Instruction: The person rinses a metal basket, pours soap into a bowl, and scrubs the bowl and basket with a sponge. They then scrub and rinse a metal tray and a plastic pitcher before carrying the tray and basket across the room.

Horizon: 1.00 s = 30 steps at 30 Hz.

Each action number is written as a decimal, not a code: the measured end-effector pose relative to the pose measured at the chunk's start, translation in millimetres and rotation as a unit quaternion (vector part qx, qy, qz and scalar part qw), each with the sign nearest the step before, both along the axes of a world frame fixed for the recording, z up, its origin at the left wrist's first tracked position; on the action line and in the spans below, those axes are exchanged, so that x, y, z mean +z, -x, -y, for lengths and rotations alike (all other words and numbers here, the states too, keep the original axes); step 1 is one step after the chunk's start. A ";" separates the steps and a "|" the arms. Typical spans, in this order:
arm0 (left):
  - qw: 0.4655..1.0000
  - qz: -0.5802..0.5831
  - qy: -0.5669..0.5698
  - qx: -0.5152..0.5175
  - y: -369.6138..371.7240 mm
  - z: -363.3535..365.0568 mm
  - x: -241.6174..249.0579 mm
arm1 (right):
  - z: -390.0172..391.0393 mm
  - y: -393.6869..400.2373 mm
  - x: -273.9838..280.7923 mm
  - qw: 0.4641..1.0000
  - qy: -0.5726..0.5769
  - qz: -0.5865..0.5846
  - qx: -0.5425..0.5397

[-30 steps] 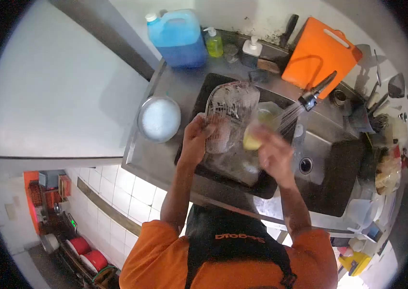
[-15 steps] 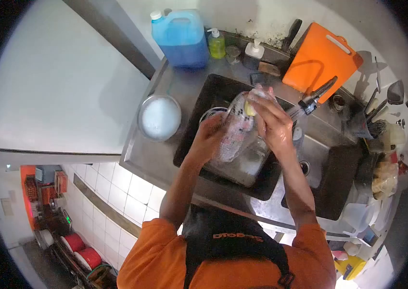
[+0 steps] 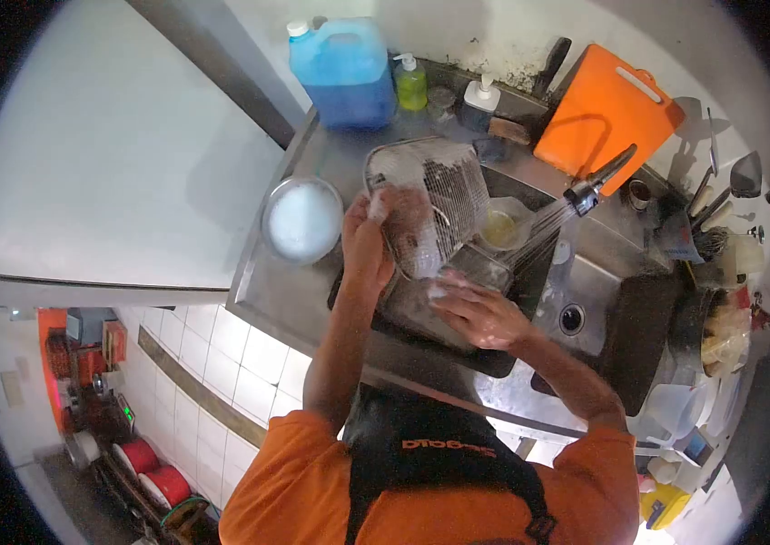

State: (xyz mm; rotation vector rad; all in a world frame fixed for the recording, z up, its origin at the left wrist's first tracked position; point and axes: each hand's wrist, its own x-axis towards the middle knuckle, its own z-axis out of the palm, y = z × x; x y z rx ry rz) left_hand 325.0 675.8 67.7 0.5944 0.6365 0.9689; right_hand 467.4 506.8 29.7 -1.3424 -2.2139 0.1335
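Note:
A rectangular wire mesh basket [image 3: 453, 195], streaked with suds, is tilted up over the left sink basin. My left hand [image 3: 369, 241] grips its rim on the near left side, fingers closed. Below the basket's lower end is my right hand [image 3: 480, 313], fingers curled and foamy at the tips; what they hold is hidden. Beneath it lies a wet metal tray or pan [image 3: 430, 313] in the basin. A bowl [image 3: 505, 225] with something yellowish in it sits behind, near water spraying from the faucet [image 3: 585, 193].
A bowl of white suds [image 3: 302, 221] stands on the left counter. Behind are a blue liquid jug [image 3: 344, 77], a green soap bottle [image 3: 410, 84], a pump bottle [image 3: 478, 102] and an orange cutting board [image 3: 607, 113]. The right basin [image 3: 585, 309] has a drain.
The basket has swung up and left, its mesh side now facing up. My right hand has dropped from the basket's upper end to below it; my left hand has shifted slightly left.

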 end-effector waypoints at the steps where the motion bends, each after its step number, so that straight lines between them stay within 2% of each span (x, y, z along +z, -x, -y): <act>1: 1.000 0.004 -0.005 0.008 0.2 -3.4 0.9 | 1.1 -8.5 5.9 1.000 -0.022 0.006 0.004; 2: 1.000 0.014 -0.006 0.004 -0.4 -2.4 4.2 | -0.5 -14.0 20.1 0.999 -0.043 0.012 0.009; 5: 1.000 0.023 0.008 -0.001 -4.2 3.8 10.7 | -16.8 3.9 48.5 0.994 -0.069 0.040 -0.070; 7: 0.999 0.003 0.031 0.015 -1.8 5.0 1.2 | -14.0 9.6 40.8 0.999 -0.023 -0.017 -0.032; 8: 0.998 0.051 -0.027 0.013 12.4 -0.8 -11.5 | -14.6 10.2 35.6 0.999 -0.004 -0.041 -0.007; 9: 0.991 0.100 -0.086 0.015 37.2 -12.9 -29.1 | -12.2 2.8 29.2 0.998 -0.056 0.003 0.034; 10: 0.979 0.145 -0.142 0.013 56.5 -20.6 -37.4 | -3.8 -10.5 4.5 0.994 -0.031 -0.100 -0.042; 11: 0.989 0.104 -0.095 0.032 65.7 -19.4 -21.8 | 10.4 -24.5 -30.8 0.971 -0.001 -0.206 -0.119; 12: 0.995 0.065 -0.047 0.053 71.0 -14.6 5.6 | 9.1 -30.7 -33.3 0.921 0.039 -0.348 -0.169; 13: 0.997 0.007 -0.048 0.060 72.4 -11.3 10.8 | 7.5 -36.7 -35.3 0.841 0.050 -0.495 -0.213; 14: 0.996 -0.050 -0.047 0.065 73.7 -8.4 16.2 | -6.8 -41.4 -8.7 0.709 0.066 -0.665 -0.228; 15: 0.986 -0.128 -0.093 0.053 75.0 -5.2 5.1 | -15.3 -43.8 8.9 0.543 0.076 -0.804 -0.231; 17: 0.994 -0.048 0.039 0.088 64.5 -5.3 -21.9 | -22.9 -48.0 19.3 0.442 0.065 -0.888 -0.107; 18: 0.999 0.003 -0.003 0.033 67.4 -12.1 -61.9 | -26.4 -49.7 23.7 0.388 0.063 -0.919 -0.041; 19: 0.998 0.052 -0.042 -0.020 73.8 -18.9 -114.6 | -28.3 -49.8 27.6 0.428 0.048 -0.899 -0.075; 20: 0.989 0.100 -0.078 -0.073 70.5 -16.7 -119.4 | -26.2 -54.2 24.9 0.479 0.066 -0.874 -0.049; 22: 0.994 -0.056 0.088 -0.027 53.8 -7.0 -132.1 | -24.9 -69.2 18.8 0.578 0.102 -0.810 0.008; 23: 0.988 -0.087 0.125 -0.030 42.9 1.2 -123.5 | -28.7 -64.5 40.1 0.585 0.120 -0.800 0.058; 24: 0.979 -0.116 0.163 -0.033 31.9 9.7 -114.4 | -31.9 -59.2 35.4 0.525 0.092 -0.843 0.068; 26: 0.982 -0.083 0.146 -0.091 22.4 24.1 -99.2 | -36.5 -45.1 18.7 0.394 0.037 -0.915 0.084; 28: 0.982 -0.081 0.142 -0.098 23.8 26.2 -106.3 | -41.2 -33.0 44.1 0.328 0.059 -0.939 0.086; 30: 0.984 -0.033 0.145 -0.101 24.7 26.1 -116.5 | -32.1 -30.7 48.3 0.303 0.072 -0.950 0.013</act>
